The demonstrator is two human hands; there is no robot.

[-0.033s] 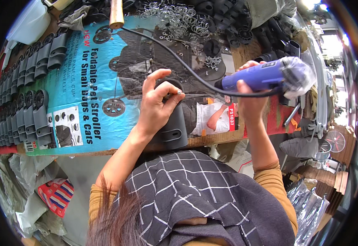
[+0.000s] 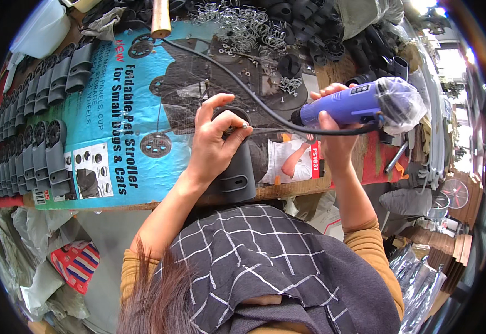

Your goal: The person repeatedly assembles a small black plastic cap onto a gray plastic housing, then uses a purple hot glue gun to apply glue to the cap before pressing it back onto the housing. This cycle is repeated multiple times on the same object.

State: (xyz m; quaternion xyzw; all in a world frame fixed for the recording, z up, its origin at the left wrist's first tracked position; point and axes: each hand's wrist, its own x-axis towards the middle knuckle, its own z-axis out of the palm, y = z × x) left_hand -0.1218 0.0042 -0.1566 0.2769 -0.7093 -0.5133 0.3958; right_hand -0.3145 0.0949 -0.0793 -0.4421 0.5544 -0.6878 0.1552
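Two hands share this job: our left hand (image 2: pixel 215 142) clamps a dark grey plastic bracket (image 2: pixel 237 175) flat on the cardboard-covered bench (image 2: pixel 115 111), near its front edge, fingers pinching a small screw (image 2: pixel 244 126) at the round top. Our right hand (image 2: pixel 332 131) is wrapped tight around the purple electric screwdriver (image 2: pixel 359 103), raised just right of the bracket, cord (image 2: pixel 226 72) trailing. We judge it best to keep the bracket pressed still, hold the screw upright, and bring the tool straight.
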